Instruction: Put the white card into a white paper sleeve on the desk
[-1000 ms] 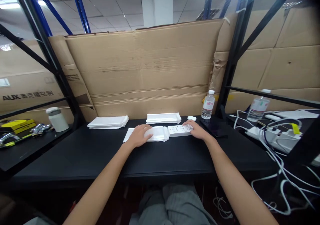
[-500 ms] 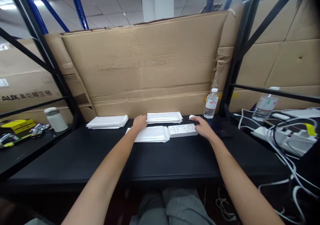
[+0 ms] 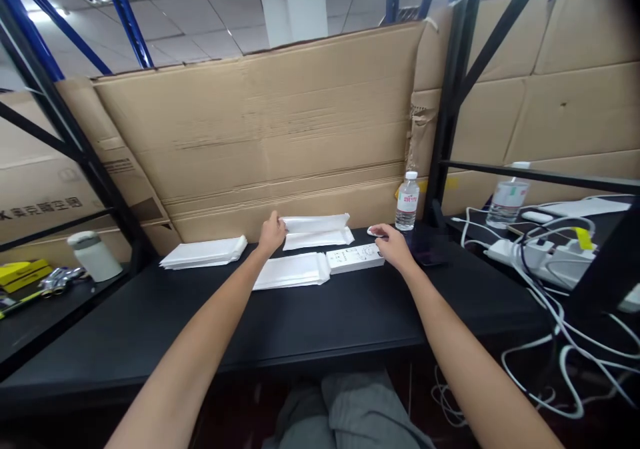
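Observation:
My left hand (image 3: 273, 234) pinches the left end of a flat stack of white paper sleeves (image 3: 317, 232), and its top layer curls up from the rest. In front lies a second white stack (image 3: 290, 271), untouched, and a third (image 3: 204, 252) lies further left. My right hand (image 3: 393, 248) rests with its fingers apart at the right end of a white power strip (image 3: 354, 258). Its fingertips are close to a small white oval object (image 3: 374, 231).
A cardboard sheet (image 3: 250, 136) stands behind the black table (image 3: 150, 322). A water bottle (image 3: 407, 202) and dark phone (image 3: 425, 252) sit right of my right hand. White cables and adapters (image 3: 540, 256) lie further right. A white canister (image 3: 94, 256) stands left.
My left hand has moved from the front stack to the rear stack and lifted its top layer at the left end. My right hand has shifted slightly off the power strip.

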Demonstrator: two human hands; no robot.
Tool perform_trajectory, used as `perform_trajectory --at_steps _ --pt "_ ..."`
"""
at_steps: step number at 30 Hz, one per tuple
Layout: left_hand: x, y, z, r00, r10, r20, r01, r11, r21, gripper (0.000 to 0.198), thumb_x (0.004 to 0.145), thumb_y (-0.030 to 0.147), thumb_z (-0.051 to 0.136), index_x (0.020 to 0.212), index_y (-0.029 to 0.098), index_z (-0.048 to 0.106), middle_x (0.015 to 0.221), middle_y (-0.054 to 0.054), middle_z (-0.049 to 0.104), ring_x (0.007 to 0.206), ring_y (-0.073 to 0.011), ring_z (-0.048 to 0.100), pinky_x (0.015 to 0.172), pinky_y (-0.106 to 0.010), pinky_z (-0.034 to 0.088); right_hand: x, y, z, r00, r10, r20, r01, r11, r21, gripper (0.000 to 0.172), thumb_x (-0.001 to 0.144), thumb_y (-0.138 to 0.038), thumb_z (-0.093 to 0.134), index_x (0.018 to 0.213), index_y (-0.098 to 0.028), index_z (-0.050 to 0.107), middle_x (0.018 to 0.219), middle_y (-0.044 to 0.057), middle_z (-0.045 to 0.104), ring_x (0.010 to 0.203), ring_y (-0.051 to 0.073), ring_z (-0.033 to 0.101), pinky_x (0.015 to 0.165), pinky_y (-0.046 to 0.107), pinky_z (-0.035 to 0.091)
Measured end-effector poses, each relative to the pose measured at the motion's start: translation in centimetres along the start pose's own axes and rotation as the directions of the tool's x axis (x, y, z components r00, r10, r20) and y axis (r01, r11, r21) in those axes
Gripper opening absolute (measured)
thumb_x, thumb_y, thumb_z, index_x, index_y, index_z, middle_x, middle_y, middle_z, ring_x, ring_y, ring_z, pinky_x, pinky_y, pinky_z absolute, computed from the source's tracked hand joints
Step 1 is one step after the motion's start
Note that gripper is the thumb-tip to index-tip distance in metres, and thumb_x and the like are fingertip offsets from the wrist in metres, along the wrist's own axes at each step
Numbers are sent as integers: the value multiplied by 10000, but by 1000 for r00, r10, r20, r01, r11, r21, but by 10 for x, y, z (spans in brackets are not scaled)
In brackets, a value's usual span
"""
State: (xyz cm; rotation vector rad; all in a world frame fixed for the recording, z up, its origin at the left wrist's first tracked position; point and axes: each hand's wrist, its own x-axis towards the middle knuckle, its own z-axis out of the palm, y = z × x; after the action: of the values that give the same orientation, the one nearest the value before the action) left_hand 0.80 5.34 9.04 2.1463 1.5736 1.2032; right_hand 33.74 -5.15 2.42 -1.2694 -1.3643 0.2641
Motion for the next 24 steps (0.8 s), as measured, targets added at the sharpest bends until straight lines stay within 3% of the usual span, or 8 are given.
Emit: perform_trajectory --at_steps 5,8,11,13,15,19,21,24 --pt "1 29 -7 988 110 -111 -134 961 -242 119 923 300 377 901 204 443 761 -23 611 746 -184 680 680 -286 501 0 -14 2 993 122 7 -119 951 287 255 693 -185 559 941 -202 612 911 54 678 887 213 662 856 399 510" --pt "-9 54 -18 966 204 -159 -252 887 -388 152 916 343 415 888 200 461 866 -38 609 759 -173 675 692 -291 529 -2 -31 -2 962 247 113 -264 753 602 337 766 -329 615 1080 -244 526 935 46 684 816 215 698 771 390 556" --pt "-25 78 -33 909 384 -161 -416 826 -380 181 933 357 412 926 199 501 977 -62 630 835 -172 655 774 -314 535 -6 -47 -7 935 255 248 -347 504 791 371 823 -464 577 1129 -279 478 980 58 685 849 239 713 729 387 585" --pt "-35 90 -44 849 515 -115 -523 794 -310 194 947 333 398 1009 201 526 1010 -73 630 872 -174 639 808 -324 528 -9 -55 -7 921 246 304 -383 411 827 356 831 -463 576 1122 -274 496 1007 65 679 858 251 714 677 371 603" --pt "-41 97 -51 784 613 -98 -618 752 -231 208 952 307 399 1085 210 525 1071 -81 612 893 -172 620 822 -332 518 -13 -62 -3 910 249 330 -407 398 822 355 802 -346 636 1126 -259 518 1019 62 676 826 240 718 618 325 609" --pt "-38 105 -61 681 665 -307 -725 671 -156 155 953 306 411 1016 205 510 1159 -101 539 986 -177 574 815 -319 506 -23 -75 18 892 259 371 -449 403 797 447 726 -150 667 1144 -246 542 1017 48 678 770 193 714 578 262 603" --pt "-34 111 -66 651 661 -373 -741 661 -124 149 951 322 421 974 205 511 1135 -97 528 996 -179 561 792 -302 504 -29 -82 28 875 264 405 -480 376 792 432 744 -171 661 1153 -244 541 1010 50 683 743 172 705 574 248 594" --pt "-31 126 -75 656 666 -356 -733 675 -87 166 957 329 409 970 207 522 1126 -86 521 943 -167 566 764 -283 502 -37 -90 38 843 271 464 -535 341 773 413 771 -215 656 1164 -248 532 995 48 687 693 143 683 557 231 572"
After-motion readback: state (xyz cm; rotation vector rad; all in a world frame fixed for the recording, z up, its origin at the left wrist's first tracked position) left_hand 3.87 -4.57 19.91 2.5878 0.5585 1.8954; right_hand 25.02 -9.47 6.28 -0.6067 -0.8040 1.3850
